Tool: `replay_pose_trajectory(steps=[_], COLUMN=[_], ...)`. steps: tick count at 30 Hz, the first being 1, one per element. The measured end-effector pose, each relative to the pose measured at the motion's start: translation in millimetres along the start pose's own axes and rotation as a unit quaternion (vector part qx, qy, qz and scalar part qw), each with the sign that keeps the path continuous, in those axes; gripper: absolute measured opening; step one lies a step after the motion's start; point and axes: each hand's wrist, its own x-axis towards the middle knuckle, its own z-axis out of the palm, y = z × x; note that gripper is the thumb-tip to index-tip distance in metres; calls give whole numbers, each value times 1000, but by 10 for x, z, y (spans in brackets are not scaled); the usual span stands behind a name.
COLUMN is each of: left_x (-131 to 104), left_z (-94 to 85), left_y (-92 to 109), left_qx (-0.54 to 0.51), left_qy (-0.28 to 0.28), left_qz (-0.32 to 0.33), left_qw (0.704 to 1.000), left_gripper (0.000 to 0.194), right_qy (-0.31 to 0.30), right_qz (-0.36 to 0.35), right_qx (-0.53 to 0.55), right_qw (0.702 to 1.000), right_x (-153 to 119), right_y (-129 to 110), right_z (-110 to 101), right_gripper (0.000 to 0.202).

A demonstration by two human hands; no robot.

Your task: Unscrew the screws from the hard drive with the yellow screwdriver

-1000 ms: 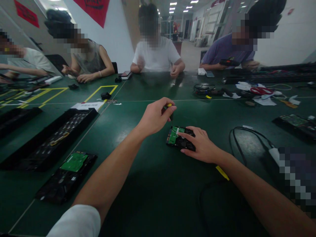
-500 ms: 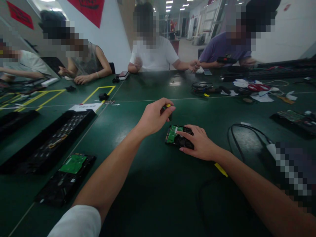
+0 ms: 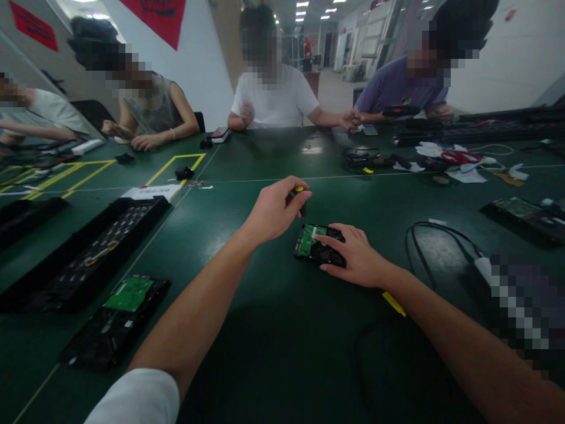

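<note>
On the green table lies a hard drive [image 3: 308, 242], its green circuit board facing up. My right hand [image 3: 355, 256] grips its right part, thumb on the near side and fingers over the top and far edge. My left hand [image 3: 278, 209] pinches a small screwdriver [image 3: 302, 207] with a yellow-topped dark handle. The screwdriver stands upright over the drive's far left edge; its tip is too small to make out. Another hard drive [image 3: 130, 294] in a black bracket lies left of my left forearm.
A long black tray [image 3: 83, 259] lies at the left. A third drive [image 3: 525, 218] is at the far right, near a looped black cable [image 3: 412, 235]. Three co-workers sit across the table, and another is at the left edge. Cables and papers [image 3: 468, 175] lie at the back right.
My hands, the screwdriver and the drive hold nearly the same positions. The view has shifted very slightly.
</note>
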Motion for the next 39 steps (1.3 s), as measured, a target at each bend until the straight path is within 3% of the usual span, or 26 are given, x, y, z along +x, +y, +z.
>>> replay_pose_trajectory(steps=[13, 26, 33, 39], left_x=[19, 18, 11, -11], left_z=[13, -21, -77, 0], left_y=[-76, 8, 102, 89], left_qx=[53, 101, 90, 6], left_qy=[17, 3, -29, -43], left_qz=[18, 72, 108, 59], left_qw=[998, 992, 990, 997], left_gripper=[17, 23, 25, 25], right_qy=[1, 5, 6, 10], right_qz=[2, 0, 4, -1], right_qx=[6, 7, 9, 10], right_qw=[1000, 1000, 1000, 1000], right_x=[-6, -7, -6, -5], right_y=[-11, -17, -33, -26], right_z=[-3, -11, -22, -9], right_gripper=[71, 70, 70, 69])
